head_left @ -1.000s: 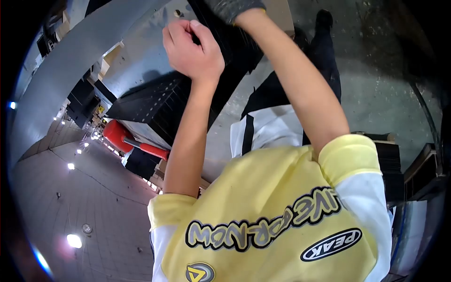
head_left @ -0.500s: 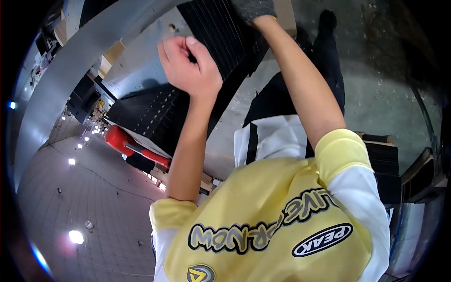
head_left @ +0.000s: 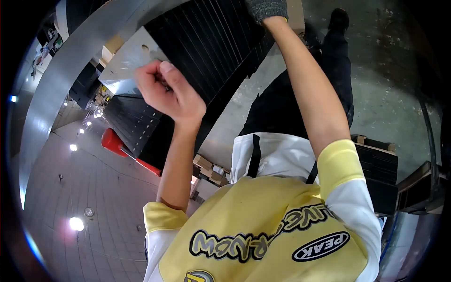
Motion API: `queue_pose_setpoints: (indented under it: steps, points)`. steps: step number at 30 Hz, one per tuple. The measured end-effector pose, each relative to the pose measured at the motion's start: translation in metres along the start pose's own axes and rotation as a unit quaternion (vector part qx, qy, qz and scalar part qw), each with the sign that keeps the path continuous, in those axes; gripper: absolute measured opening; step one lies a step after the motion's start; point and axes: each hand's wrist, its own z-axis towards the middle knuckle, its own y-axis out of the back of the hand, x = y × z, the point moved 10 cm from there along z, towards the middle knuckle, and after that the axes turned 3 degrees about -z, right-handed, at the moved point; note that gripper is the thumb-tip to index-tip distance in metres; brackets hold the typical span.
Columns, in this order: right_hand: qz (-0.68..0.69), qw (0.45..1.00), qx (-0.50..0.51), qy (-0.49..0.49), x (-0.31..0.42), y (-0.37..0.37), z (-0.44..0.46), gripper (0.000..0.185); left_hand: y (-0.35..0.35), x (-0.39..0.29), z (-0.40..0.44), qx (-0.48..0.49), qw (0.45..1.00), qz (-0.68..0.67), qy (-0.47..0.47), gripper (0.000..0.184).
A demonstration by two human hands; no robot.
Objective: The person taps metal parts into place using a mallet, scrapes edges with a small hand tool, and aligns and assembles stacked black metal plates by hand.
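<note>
My left hand [head_left: 169, 91], bare, is curled into a fist with the thumb over the fingers. It hovers in front of a light grey metal plate [head_left: 127, 58] with a round hole, beside a stack of black slats [head_left: 202, 42]. Whatever the fist may hold is hidden. At the top edge, my right hand [head_left: 267, 9] wears a dark grey knit glove and lies at the far end of the slats. Its fingers are cut off or lost against the black. A red-headed mallet [head_left: 112, 141] with a red grip lies along the perforated side of the black stack.
A curved grey metal beam [head_left: 47, 89] arcs across the left. Stacked black pieces [head_left: 378, 164] rest on a wooden pallet at the right. Cardboard boxes [head_left: 211, 169] show behind the stack. My legs [head_left: 282, 103] stand on the concrete floor [head_left: 385, 75].
My left fist has moved left and a little down in view, away from the slats. My gloved right hand shows slightly more. The whole view has shifted with my head.
</note>
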Motion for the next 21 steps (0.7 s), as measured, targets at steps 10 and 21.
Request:
queue_pose_setpoints:
  steps: [10,21]
  points:
    - [0.035,0.995,0.065,-0.064,-0.031,-0.022,0.016,0.040,0.005,0.003,0.000,-0.023,1.000,0.014,-0.007,0.027]
    - [-0.020,0.994,0.087,-0.064,-0.057,-0.032,0.022,0.037,0.006,-0.005,0.004,-0.034,0.998,0.049,0.014,0.019]
